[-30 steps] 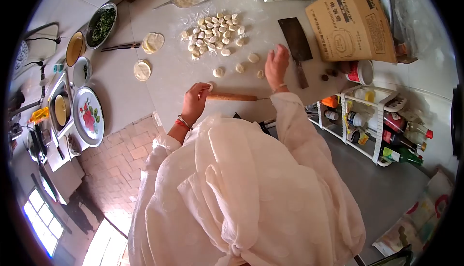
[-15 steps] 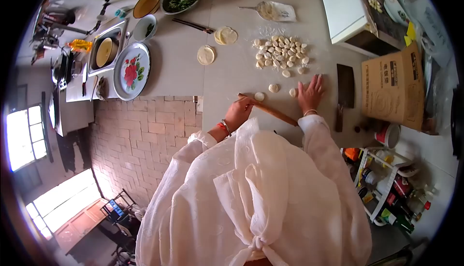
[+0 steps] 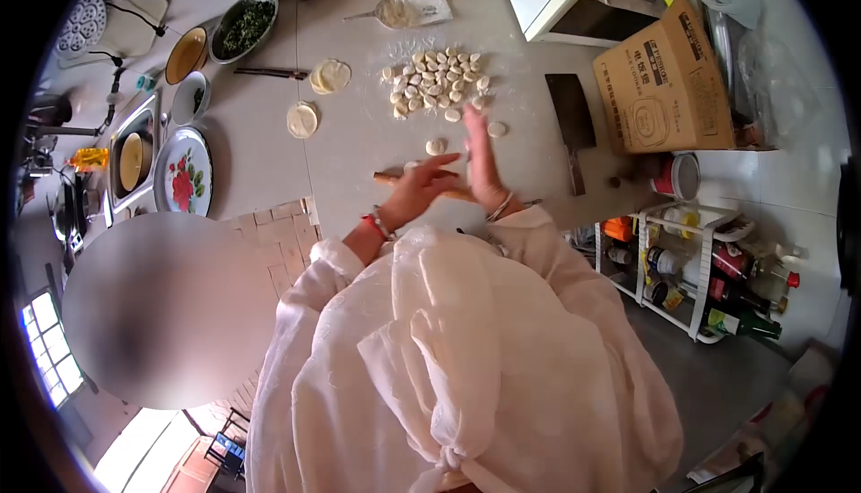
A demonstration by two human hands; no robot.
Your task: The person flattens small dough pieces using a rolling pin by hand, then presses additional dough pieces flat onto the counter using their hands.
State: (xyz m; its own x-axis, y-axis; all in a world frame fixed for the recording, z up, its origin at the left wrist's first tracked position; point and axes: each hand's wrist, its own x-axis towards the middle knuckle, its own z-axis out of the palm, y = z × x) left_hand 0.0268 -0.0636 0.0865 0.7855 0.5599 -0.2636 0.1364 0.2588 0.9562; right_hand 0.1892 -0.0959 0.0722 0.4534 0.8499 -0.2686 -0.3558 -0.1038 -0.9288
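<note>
My left hand (image 3: 418, 192) is over the wooden rolling pin (image 3: 386, 178), its fingers stretched out to the right and apart. The pin's left end shows beyond this hand; part of the rest is hidden beneath it. Close by, my right hand (image 3: 484, 163) stands edge-on with straight fingers, nothing visible in it. Near its fingertips lies a flattened dough disc (image 3: 497, 129). Another disc (image 3: 436, 146) sits just above my left fingers, and a third is partly covered by them. Beyond is a cluster of small floured dough pieces (image 3: 438, 81). Rolled wrappers (image 3: 330, 76) and a single stack (image 3: 303, 119) lie to the left.
A cleaver (image 3: 570, 112) lies at the right, beside a cardboard box (image 3: 650, 81). A flour scoop (image 3: 408, 12) is at the back. Leftward are chopsticks (image 3: 269, 73), a bowl of chopped greens (image 3: 245, 29) and a flowered tray (image 3: 204, 175). A large blurred patch hides the lower left.
My left hand has loosened from the rolling pin's end, its fingers now extended. My right hand has left the table beside the discs and turned edge-on near the left. The view has shifted right.
</note>
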